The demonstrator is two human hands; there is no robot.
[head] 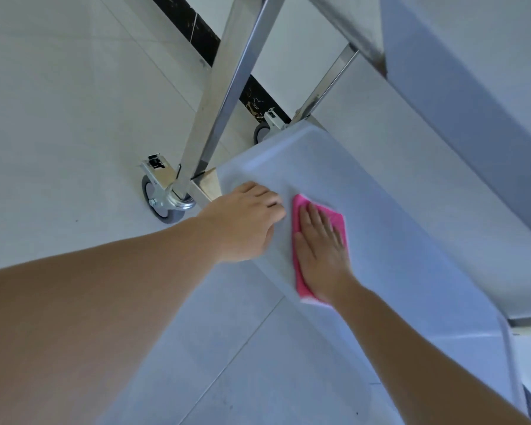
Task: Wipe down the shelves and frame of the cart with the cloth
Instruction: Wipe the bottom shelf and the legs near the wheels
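A pink cloth (337,220) lies flat on the pale grey bottom shelf (396,240) of the cart. My right hand (321,250) presses on the cloth with straight fingers. My left hand (246,219) rests on the shelf's near edge just left of the cloth, fingers curled over the rim. A steel frame post (227,87) rises from the shelf's corner, beside my left hand. A higher shelf (460,87) overhangs at the upper right.
Two grey caster wheels stand on the tiled floor, one (157,197) under the near post and one (261,133) further back. A second steel post (328,84) stands behind. A dark baseboard strip (193,26) runs along the wall.
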